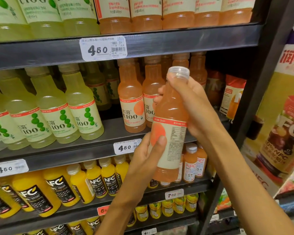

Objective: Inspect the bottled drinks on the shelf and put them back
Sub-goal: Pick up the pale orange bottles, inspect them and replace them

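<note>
I hold a pink grapefruit drink bottle (171, 126) upright in front of the shelf, tilted slightly, its nutrition label facing me. My left hand (148, 150) grips its lower label from the left, thumb on the pink circle. My right hand (192, 106) wraps the neck and shoulder just below the clear cap. Behind it on the middle shelf (92, 150) stand two more pink grapefruit bottles (132, 102) with others deeper back. There is a gap on the shelf behind the held bottle.
Green lime drink bottles (58, 112) fill the middle shelf's left. Yellow NFC juice bottles (58, 185) sit on the shelf below, small orange NFC bottles (193, 161) at its right. The top shelf holds more bottles. A black upright post (255, 92) and a poster (282, 116) are on the right.
</note>
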Demonstrator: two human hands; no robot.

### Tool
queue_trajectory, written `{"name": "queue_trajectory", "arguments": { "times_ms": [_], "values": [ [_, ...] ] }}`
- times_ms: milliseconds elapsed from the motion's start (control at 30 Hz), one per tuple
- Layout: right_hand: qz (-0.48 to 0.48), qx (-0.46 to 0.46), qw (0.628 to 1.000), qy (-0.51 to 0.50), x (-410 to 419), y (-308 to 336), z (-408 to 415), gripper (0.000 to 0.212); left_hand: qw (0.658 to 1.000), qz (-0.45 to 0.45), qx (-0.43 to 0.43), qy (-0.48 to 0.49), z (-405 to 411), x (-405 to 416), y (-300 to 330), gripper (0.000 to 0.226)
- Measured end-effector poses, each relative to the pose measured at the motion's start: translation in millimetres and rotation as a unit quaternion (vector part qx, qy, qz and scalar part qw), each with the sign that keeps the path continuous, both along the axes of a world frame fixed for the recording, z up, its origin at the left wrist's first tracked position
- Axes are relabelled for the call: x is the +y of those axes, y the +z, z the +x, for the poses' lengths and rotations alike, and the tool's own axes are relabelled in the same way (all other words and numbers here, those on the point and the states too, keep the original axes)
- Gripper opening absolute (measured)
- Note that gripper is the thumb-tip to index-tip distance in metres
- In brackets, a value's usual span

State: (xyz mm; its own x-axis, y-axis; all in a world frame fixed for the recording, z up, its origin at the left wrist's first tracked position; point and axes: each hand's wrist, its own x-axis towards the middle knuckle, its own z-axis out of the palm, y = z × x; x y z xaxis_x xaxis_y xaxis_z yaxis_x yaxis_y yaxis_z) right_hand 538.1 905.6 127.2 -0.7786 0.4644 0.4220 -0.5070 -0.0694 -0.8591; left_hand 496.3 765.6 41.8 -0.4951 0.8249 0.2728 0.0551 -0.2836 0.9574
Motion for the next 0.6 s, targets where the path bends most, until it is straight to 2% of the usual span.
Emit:
{"name": "queue_trajectory", "arguments": {
  "times_ms": [67,133,233,300,333,400,467,533,600],
  "values": [
    [0.031,-0.023,0.999,-0.016,1.7,2.6,-0.7,0.034,1.000,0.017,-0.022,-0.002,3.2,3.0,-0.5,0.043],
    [0.025,-0.033,0.999,0.029,6.0,5.9,-0.4,0.040,0.995,0.038,-0.084,-0.049,2.9,3.1,1.0,0.056],
    [-0.056,-0.016,0.987,0.148,6.3,4.5,-3.9,0.038,0.949,0.069,-0.237,-0.198,5.1,1.9,4.6,0.074],
    [-0.099,0.003,0.975,0.198,1.9,2.7,-9.1,0.034,0.922,0.069,-0.295,-0.239,7.0,3.8,3.8,0.074],
    [-0.109,0.012,0.972,0.208,-0.2,3.1,-10.4,0.031,0.920,0.071,-0.300,-0.242,6.6,4.6,2.4,0.074],
    [-0.108,0.026,0.974,0.199,-1.1,6.4,-9.3,0.026,0.946,0.069,-0.248,-0.196,3.2,3.1,-0.1,0.071],
    [-0.066,0.023,0.989,0.129,0.1,10.5,-4.3,0.024,0.986,0.054,-0.135,-0.080,-1.9,0.8,-2.2,0.060],
    [-0.004,0.012,0.999,0.032,-1.7,14.3,-1.0,0.025,0.998,0.028,-0.052,0.013,-3.3,0.1,1.9,0.052],
    [0.054,-0.004,0.998,-0.042,-8.2,16.7,-0.3,0.030,0.999,0.029,-0.005,0.022,-0.5,1.7,2.4,0.048]
  ]
}}
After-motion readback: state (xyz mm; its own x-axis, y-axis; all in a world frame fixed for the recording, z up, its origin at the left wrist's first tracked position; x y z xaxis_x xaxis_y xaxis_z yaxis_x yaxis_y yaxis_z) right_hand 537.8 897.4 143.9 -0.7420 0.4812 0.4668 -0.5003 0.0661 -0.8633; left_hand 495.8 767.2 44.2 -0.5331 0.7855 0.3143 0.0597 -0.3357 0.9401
